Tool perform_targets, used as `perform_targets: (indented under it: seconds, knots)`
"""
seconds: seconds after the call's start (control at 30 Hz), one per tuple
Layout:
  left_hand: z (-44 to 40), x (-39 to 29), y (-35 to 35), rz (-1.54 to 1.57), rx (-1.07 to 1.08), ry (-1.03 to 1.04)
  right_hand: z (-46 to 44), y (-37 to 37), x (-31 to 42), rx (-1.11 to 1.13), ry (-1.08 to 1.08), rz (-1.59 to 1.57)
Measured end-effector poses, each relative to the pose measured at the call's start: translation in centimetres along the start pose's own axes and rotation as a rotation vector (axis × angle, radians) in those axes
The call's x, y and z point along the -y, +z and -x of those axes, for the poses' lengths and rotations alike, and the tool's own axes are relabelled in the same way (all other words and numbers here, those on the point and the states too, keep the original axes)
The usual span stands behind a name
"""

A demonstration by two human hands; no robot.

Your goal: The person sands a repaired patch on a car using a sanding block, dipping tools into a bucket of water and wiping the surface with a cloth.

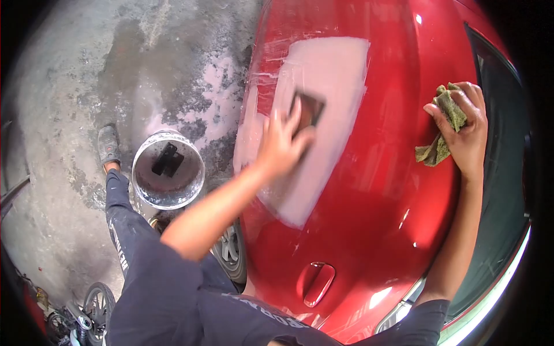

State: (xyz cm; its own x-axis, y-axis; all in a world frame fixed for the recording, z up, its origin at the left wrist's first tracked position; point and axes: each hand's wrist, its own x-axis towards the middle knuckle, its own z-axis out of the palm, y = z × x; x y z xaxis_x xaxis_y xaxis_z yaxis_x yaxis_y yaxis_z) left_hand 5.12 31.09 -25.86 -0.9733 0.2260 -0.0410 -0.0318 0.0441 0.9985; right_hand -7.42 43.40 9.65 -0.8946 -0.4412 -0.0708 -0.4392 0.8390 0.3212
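Observation:
A dark, flat rectangular pad [312,109] lies against the pale primed patch [332,63] on the red car panel [386,144]. My left hand [284,141] presses on this pad with its fingers over the near edge; hand and pad are slightly blurred. At the right, my right hand [466,124] grips a crumpled green cloth [449,112], part of which hangs below the fingers near the side window. The pale patch has uneven edges and whitish smears beside it.
A round white bucket [201,173] with dark objects inside stands on the stained concrete floor [69,86], beside my foot [108,144]. The red door handle [319,285] juts out near my body. A wheel [231,251] shows below the car, and a motorcycle [86,311] stands at lower left.

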Motion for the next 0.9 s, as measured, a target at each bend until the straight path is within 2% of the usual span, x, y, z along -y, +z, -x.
perform_targets:
  seconds: [0.07, 0.13, 0.2, 0.23, 0.3, 0.4, 0.43, 0.5, 0.53, 0.6, 0.63, 0.73, 0.8, 0.9]
  knots:
    - [8.2, -1.8, -0.9, 0.035, 0.085, -0.014, -0.1, -0.3, 0.2, 0.024, -0.011, 0.048]
    - [9.6, -2.8, -1.8, 0.103, 0.106, -0.003, 0.0, -0.1, 0.0, 0.028, 0.009, 0.029]
    - [2.6, -0.8, 0.2, 0.118, 0.068, -0.043, 0.1, -0.1, -0.1, 0.024, -0.004, -0.003]
    - [-2.4, -1.0, 0.2, 0.029, -0.009, -0.005, 0.1, -0.1, -0.3, 0.013, -0.017, 0.009]
    - [-9.4, -0.9, -0.6, 0.075, 0.049, -0.065, 0.5, 0.2, -0.4, -0.001, 0.011, -0.005]
    - [-3.8, -0.8, -0.2, -0.018, 0.017, 0.011, 0.2, -0.1, 0.1, 0.015, -0.010, 0.010]
    - [0.4, -1.4, -0.7, 0.042, 0.089, 0.004, 0.0, -0.3, 0.0, 0.023, -0.024, 0.030]
    - [8.7, -2.6, -1.0, 0.088, 0.055, 0.051, -0.1, -0.3, 0.0, 0.020, -0.024, 0.026]
    - [10.0, -3.5, -1.7, 0.081, 0.143, -0.033, 0.0, -0.2, 0.0, 0.020, -0.018, 0.024]
    - [5.3, -2.3, -0.6, 0.098, 0.047, 0.041, 0.1, -0.2, -0.4, 0.036, -0.022, 0.023]
    - [1.0, -2.3, -0.2, 0.082, 0.049, -0.025, 0.1, 0.0, -0.6, 0.027, -0.029, 0.023]
    - [-9.1, -2.4, -1.5, 0.102, 0.037, 0.002, 0.5, 0.1, -0.6, 0.019, 0.000, 0.009]
    - [-7.2, -1.9, -1.0, 0.011, 0.015, 0.002, 0.4, 0.2, -0.5, 0.011, -0.004, 0.008]
    - [5.4, -2.3, -1.2, 0.003, 0.080, 0.087, 0.2, -0.2, -0.4, 0.042, -0.015, 0.064]
